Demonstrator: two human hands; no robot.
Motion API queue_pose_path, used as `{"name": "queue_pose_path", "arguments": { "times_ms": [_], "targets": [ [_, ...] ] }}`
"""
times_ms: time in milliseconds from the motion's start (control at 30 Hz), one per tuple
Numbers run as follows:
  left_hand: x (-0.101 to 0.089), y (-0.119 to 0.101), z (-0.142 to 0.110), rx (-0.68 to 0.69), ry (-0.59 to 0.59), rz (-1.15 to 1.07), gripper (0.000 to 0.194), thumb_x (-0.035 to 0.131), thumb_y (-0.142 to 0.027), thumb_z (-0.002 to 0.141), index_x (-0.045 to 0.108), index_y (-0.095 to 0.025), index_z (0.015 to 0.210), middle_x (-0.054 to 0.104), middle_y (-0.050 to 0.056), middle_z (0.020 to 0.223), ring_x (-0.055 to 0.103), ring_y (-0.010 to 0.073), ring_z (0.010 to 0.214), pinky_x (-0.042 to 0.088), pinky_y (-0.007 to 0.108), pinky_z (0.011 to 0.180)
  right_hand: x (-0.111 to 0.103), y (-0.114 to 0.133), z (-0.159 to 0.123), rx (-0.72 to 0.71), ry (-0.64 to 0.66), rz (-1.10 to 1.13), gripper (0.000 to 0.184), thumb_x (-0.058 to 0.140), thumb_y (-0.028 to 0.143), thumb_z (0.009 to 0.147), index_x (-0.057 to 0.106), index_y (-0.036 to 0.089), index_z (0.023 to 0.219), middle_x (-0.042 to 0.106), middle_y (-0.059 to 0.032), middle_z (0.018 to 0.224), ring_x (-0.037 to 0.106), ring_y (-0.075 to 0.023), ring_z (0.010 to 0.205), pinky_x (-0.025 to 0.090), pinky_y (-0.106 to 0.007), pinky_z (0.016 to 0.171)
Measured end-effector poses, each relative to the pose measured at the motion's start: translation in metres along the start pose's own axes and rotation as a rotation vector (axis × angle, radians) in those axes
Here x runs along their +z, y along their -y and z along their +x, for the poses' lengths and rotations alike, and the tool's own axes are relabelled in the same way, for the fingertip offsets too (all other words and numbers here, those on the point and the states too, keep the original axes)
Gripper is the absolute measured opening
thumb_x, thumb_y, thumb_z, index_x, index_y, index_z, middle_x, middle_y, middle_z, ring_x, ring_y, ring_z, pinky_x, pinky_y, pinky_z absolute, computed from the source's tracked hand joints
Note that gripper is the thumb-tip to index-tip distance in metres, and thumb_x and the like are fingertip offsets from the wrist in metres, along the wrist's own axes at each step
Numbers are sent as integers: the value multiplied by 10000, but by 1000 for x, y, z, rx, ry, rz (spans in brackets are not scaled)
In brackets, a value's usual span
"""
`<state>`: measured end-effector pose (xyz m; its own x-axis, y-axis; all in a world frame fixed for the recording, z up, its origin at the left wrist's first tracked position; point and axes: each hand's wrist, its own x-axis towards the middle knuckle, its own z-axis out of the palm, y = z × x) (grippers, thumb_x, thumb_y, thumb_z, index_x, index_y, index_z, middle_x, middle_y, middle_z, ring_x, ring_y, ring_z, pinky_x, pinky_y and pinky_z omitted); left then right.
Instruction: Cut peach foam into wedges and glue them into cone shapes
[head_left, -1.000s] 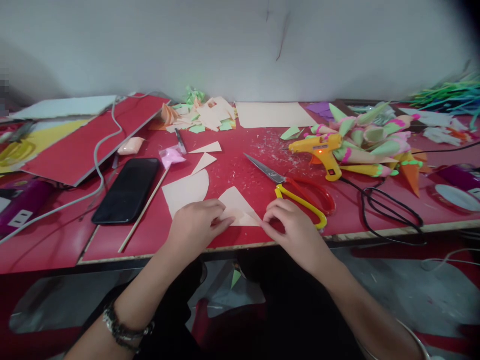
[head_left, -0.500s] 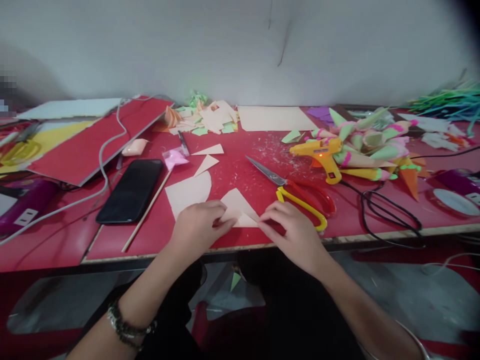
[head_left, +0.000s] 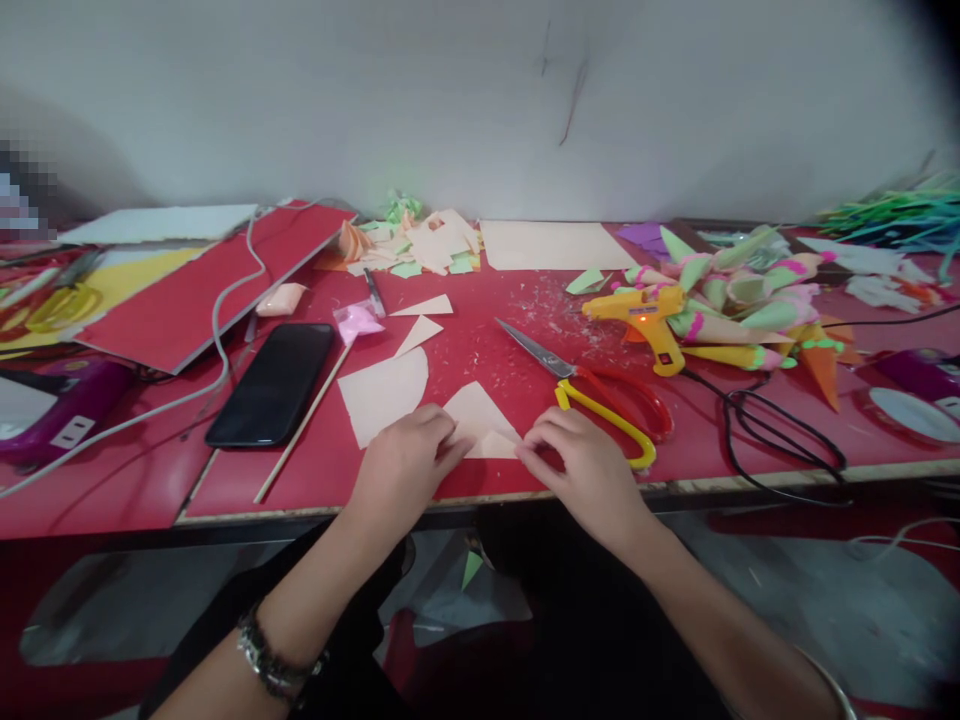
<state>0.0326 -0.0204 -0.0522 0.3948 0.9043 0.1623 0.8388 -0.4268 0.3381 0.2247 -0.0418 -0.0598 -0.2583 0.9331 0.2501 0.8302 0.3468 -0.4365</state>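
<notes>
Between my hands at the table's front edge is a cream paper piece (head_left: 480,410) with its lower part folded over. My left hand (head_left: 405,455) pinches its left corner between thumb and fingers. At the right corner, my right hand (head_left: 581,465) pinches the paper the same way. Just left of it lies a second cream paper piece (head_left: 384,395) with one curved edge, next to my left hand and flat on the table. Scissors (head_left: 559,365) with one red and one yellow handle rest just beyond my right hand, blades pointing to the back left.
A yellow glue gun (head_left: 646,315) with a black cord lies at the right, before a pile of paper cones (head_left: 739,290). On the left are a black phone (head_left: 271,385), a thin stick (head_left: 304,425) and a red board (head_left: 217,285). Paper scraps (head_left: 439,240) lie at the back.
The view has shifted slightly, so the table's things sit a little further right and lower. Both hands keep their pinch on the paper, with hardly any movement.
</notes>
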Motion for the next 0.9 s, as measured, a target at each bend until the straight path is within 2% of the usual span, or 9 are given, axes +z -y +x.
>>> {"name": "queue_pose_path", "arguments": {
  "times_ms": [467, 567, 633, 667, 733, 800, 833, 900],
  "targets": [
    [3, -4, -4, -109, -37, 243, 308, 413, -381, 846, 459, -179, 618, 521, 3, 689, 511, 135, 590, 273, 238, 460, 0, 2, 2, 20, 21, -44, 162, 494, 233, 809, 507, 180, 656, 541, -16, 734, 497, -154, 716, 374, -268, 625],
    [-1, -3, -3, -110, -48, 304, 253, 408, -358, 850, 505, -182, 697, 548, 22, 734, 541, 165, 660, 305, 242, 456, -1, 2, 2, 19, 20, -39, 164, 491, 231, 810, 511, 179, 656, 543, -18, 734, 495, -154, 716, 377, -268, 626],
    [-5, -3, -2, -15, -69, 334, 162, 420, -283, 851, 541, -179, 822, 578, 60, 890, 553, 187, 784, 384, 258, 544, -1, 2, 2, 16, 26, -32, 155, 492, 218, 807, 519, 178, 660, 547, -19, 736, 496, -154, 716, 378, -268, 626],
    [-7, -3, -2, 87, -59, 343, 136, 429, -235, 847, 548, -189, 896, 571, 75, 1001, 546, 195, 859, 412, 275, 621, -1, 2, 2, 13, 29, -30, 150, 493, 213, 805, 524, 178, 663, 550, -20, 736, 497, -154, 715, 378, -268, 625],
    [-10, -3, 0, 342, 1, 340, 226, 432, -156, 840, 533, -240, 1024, 512, 66, 1185, 510, 202, 986, 409, 315, 767, 0, 2, 2, 4, 24, -30, 145, 495, 209, 802, 531, 179, 665, 553, -20, 734, 498, -154, 711, 378, -269, 624],
    [-10, -3, 0, 520, 66, 311, 320, 413, -130, 848, 488, -283, 1119, 495, 43, 1232, 482, 198, 1052, 385, 336, 836, 1, 1, 3, -5, 10, -34, 151, 495, 215, 803, 535, 181, 662, 555, -20, 727, 498, -153, 702, 376, -271, 618],
    [-9, -2, 0, 546, 72, 281, 344, 402, -136, 855, 459, -286, 1159, 506, 42, 1221, 473, 195, 1073, 377, 339, 855, 1, 1, 2, -10, 3, -35, 153, 494, 219, 804, 537, 182, 662, 556, -20, 726, 498, -153, 699, 374, -270, 612],
    [-5, 0, 0, 484, 33, 196, 369, 402, -177, 864, 398, -264, 1222, 517, 58, 1202, 460, 194, 1099, 375, 337, 876, 0, 0, 2, -23, 0, -27, 144, 495, 225, 806, 543, 183, 676, 559, -19, 733, 502, -152, 699, 372, -269, 606]
  ]
}}
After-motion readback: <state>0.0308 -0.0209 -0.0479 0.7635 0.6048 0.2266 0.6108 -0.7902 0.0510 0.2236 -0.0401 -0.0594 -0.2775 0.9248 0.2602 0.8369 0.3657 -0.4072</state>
